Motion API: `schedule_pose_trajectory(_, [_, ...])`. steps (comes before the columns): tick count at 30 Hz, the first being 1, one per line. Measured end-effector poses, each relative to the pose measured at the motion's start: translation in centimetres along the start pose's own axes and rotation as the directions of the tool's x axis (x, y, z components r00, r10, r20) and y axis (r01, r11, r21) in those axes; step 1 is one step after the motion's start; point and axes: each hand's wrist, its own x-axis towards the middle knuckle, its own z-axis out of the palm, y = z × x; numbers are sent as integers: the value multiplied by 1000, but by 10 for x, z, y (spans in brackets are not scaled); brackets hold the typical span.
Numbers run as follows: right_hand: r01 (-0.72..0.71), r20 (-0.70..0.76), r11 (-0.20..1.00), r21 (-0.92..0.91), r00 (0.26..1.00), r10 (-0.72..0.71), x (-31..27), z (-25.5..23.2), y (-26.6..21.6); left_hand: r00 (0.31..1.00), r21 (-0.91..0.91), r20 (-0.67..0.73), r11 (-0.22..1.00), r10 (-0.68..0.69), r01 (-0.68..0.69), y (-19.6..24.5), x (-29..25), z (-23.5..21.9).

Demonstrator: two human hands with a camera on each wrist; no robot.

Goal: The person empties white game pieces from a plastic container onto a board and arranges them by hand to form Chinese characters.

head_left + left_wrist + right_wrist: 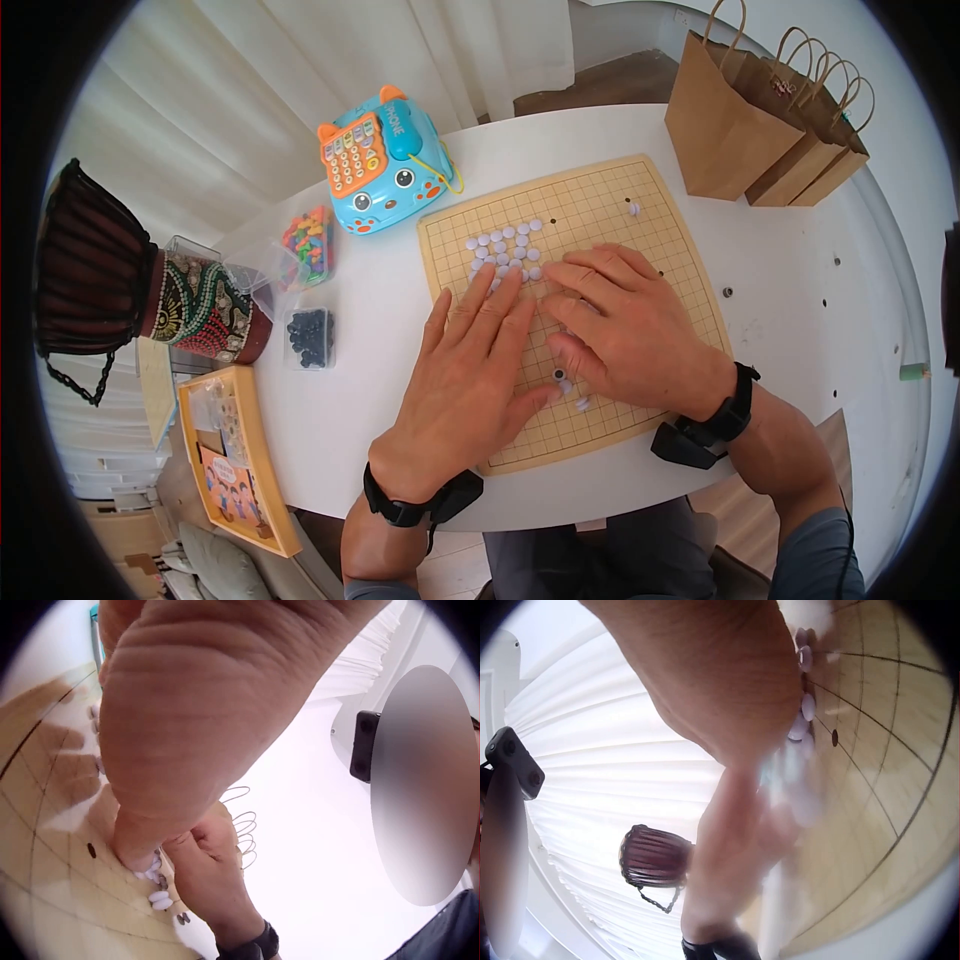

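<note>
On a wooden Go board (690, 300), a group of white Go stones (522, 241) sits in loose rows beyond my fingertips. My left hand (465, 375) lies low over the board, fingers extended, their tips at the near side of this group. To its right, my right hand (640, 325) bends its fingers gently over more stones, partly hidden beneath it. Between the two thumbs are a small dark ringed piece (559, 374) and a few white stones (582, 404). The left wrist view shows white stones (160, 901) close by the hands.
A blue toy phone (390, 170) stands behind the board, with boxes of colourful pieces (308, 243) and black stones (310, 338) at left. A drum (205, 305) is farther left. Paper bags (735, 125) stand back right. One white stone (634, 209) lies far right on the board.
</note>
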Motion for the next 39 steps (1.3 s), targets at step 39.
schedule_pose_trajectory(39, [0,135,999,46,991,-7,-5,0,1,963,-59,-212,986,-168,159,-25,-1,-14])
